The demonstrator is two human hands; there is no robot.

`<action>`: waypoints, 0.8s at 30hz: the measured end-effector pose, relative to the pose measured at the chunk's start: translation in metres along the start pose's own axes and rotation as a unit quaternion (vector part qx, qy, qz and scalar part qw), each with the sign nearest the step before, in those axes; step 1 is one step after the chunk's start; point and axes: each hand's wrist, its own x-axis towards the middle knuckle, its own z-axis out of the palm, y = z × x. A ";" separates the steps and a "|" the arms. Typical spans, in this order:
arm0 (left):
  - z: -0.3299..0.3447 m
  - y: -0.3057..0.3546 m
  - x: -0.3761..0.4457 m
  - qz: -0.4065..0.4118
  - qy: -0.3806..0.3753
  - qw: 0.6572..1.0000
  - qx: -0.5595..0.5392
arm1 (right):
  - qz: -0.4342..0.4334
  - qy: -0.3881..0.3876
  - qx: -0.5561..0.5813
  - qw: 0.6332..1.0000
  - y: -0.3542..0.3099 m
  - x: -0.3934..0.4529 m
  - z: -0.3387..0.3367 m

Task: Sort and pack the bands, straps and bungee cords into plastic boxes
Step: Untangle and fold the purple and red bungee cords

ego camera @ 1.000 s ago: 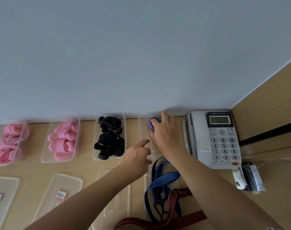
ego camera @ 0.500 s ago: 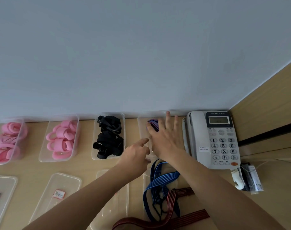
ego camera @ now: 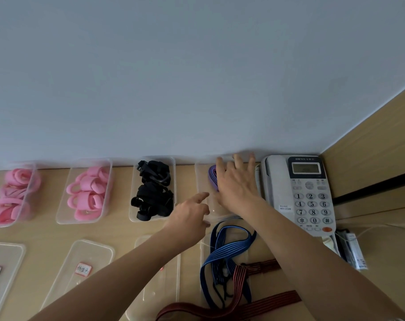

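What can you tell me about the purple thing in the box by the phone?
The purple band looks like a flat, stretchy strap with faint stripes, coiled up. It lies at the far end of a clear plastic box, close to the wall and left of the phone. Only its left edge shows, because the right hand is spread flat over it with fingers open. Whether the hand presses on it cannot be told.

A pale wooden bench [ego camera: 118, 230] carries four clear boxes [ego camera: 84, 193] in a row along its 12 o'clock edge. Toward 6 o'clock lie flat clear lids [ego camera: 81, 262]. At 3 o'clock sits a grey phone [ego camera: 298, 193]; near 5 o'clock, blue cords [ego camera: 229, 249] and red straps [ego camera: 273, 300].
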 end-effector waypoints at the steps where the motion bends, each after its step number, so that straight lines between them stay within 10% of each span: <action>1: 0.000 0.000 0.000 -0.001 0.001 1.000 -0.002 | 0.004 -0.005 -0.005 1.000 0.000 -0.001 0.001; 14: -0.001 0.000 -0.006 0.012 -0.001 1.000 -0.012 | -0.082 0.120 0.042 0.988 -0.004 -0.005 0.003; 24: -0.004 -0.005 -0.004 0.018 -0.006 1.000 0.008 | -0.059 -0.030 0.301 0.951 0.007 0.024 -0.011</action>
